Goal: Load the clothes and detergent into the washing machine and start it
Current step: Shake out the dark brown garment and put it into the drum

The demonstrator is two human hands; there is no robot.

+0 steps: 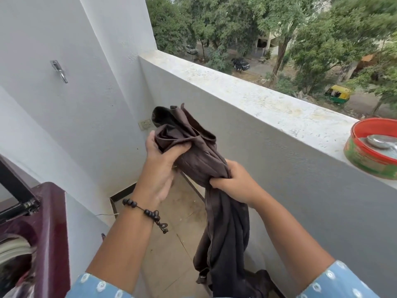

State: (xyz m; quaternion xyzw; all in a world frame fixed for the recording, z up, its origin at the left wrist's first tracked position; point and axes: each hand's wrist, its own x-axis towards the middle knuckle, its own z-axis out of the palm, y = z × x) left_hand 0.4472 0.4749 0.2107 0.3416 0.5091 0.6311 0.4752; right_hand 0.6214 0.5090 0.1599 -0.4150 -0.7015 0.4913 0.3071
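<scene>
A dark brown garment [199, 155] is bunched up in mid-air in front of me, its long end hanging down toward the floor. My left hand [163, 155] grips the upper bunch, and my right hand [232, 181] grips the cloth a little lower, to the right. The maroon top-load washing machine [51, 224] stands at the lower left with its lid [15, 186] raised; some clothes show inside its tub [15, 254]. A red and green round tin [373, 147] with a metal spoon in it sits on the balcony ledge at the right.
A waist-high white balcony wall [247, 100] runs from the far corner to the right, with a drop to the street beyond. A metal hook [60, 70] and a wall socket [145, 124] are on the white walls. The tiled floor [171, 229] lies between machine and wall.
</scene>
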